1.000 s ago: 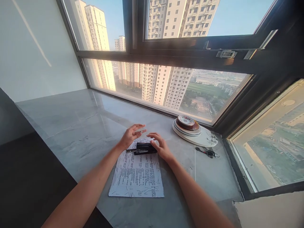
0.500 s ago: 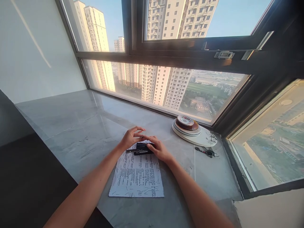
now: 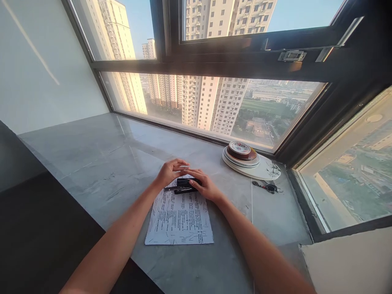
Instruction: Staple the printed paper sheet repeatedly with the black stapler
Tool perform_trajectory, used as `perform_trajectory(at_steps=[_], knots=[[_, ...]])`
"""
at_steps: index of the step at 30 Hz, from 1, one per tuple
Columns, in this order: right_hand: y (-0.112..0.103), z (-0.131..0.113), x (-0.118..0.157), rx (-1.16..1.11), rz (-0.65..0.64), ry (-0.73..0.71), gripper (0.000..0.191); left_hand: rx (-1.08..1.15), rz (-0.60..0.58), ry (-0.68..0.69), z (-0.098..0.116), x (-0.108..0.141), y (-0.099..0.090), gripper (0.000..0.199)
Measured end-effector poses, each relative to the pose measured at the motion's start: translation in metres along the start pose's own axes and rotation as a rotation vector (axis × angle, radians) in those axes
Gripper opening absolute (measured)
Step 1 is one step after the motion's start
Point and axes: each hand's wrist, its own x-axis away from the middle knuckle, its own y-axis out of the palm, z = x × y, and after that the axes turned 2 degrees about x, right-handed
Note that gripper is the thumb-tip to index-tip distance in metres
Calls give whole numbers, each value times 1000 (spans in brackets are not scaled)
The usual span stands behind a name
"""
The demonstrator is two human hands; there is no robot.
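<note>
A printed sheet of paper lies on the grey sill, with several thin staple-like bits scattered on it. Across its far end rests a black stapler, its long metal part sticking out to the left. My right hand holds the stapler from the right, thumb on the near side and fingers reaching left over it. Just beyond the stapler's left end, my left hand has its fingers stretched to the right, some apart. Its fingertips meet or overlap those of my right hand; anything tiny between them is hidden.
A stack of plates sits on a white oval board by the window at the right. A dark corded item with a round piece lies in front of it. The stone sill ends in a slanting edge at lower left.
The view has tilted, so the sheet and hands sit slightly higher in the picture. My right hand stays on the stapler; my left fingers have shifted slightly.
</note>
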Motion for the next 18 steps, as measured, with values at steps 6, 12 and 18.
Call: perform_trajectory(at_steps=[6, 12, 18], knots=[[0, 1, 2, -9, 16, 57, 44, 23, 20, 11, 1, 1, 1, 45], [1, 4, 3, -13, 51, 74, 41, 31, 18, 26, 0, 2, 2, 41], [1, 1, 3, -14, 46, 155, 43, 30, 31, 31, 2, 2, 2, 43]])
